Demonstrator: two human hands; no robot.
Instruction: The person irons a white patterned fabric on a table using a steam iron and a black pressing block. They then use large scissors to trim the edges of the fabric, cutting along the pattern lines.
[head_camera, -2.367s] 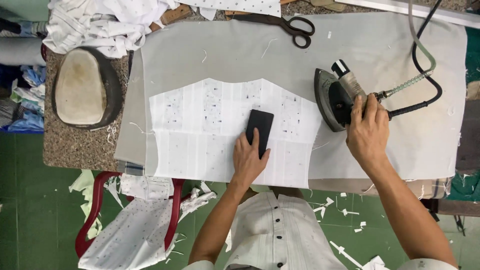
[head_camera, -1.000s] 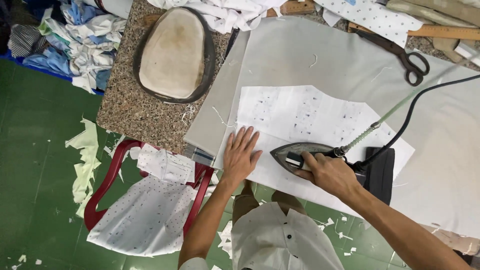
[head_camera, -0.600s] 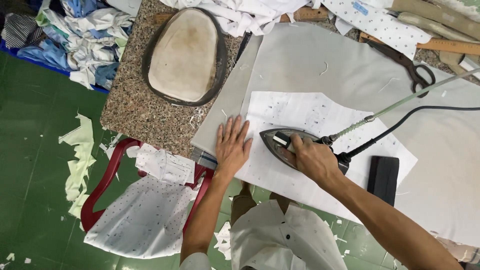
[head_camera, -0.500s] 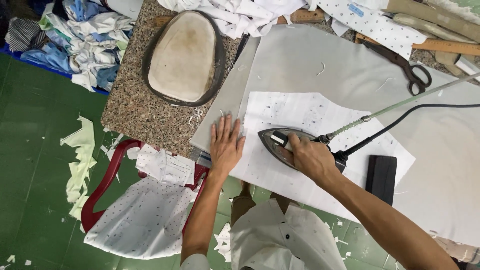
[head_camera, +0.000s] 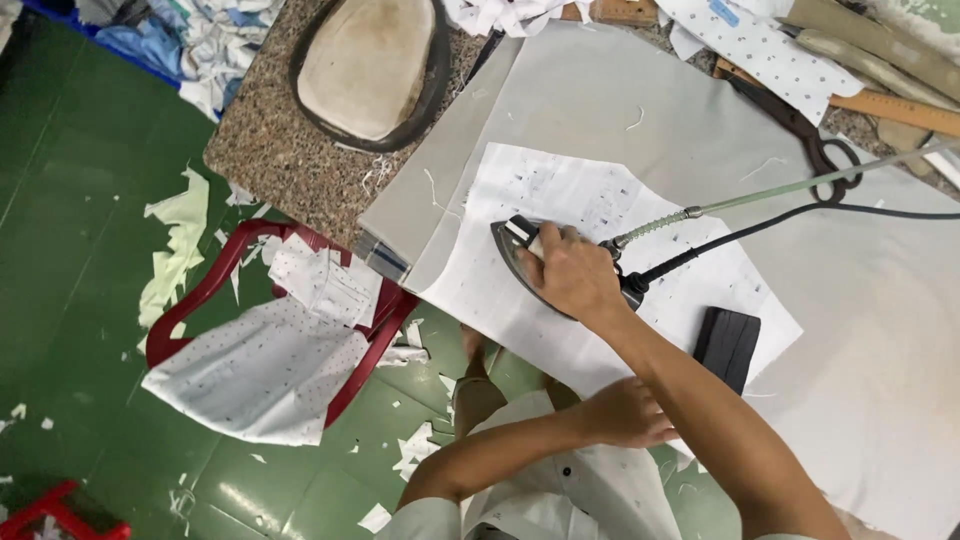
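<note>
My right hand (head_camera: 570, 275) is closed around the handle of the iron (head_camera: 545, 268), which sits on the white printed fabric piece (head_camera: 600, 200). My left hand (head_camera: 625, 412) rests loosely curled, empty, at the fabric's near edge. A black block (head_camera: 728, 345) lies just beside the iron; scissors (head_camera: 800, 125) lie farther back. The red chair (head_camera: 300, 320) holds printed fabric pieces (head_camera: 260, 370).

Single head-worn view: steep downward look, fairly near, tilted clockwise, grey ironing table (head_camera: 880, 330) filling 12 to 4 o'clock, green floor (head_camera: 90, 200) toward 9 o'clock.
</note>
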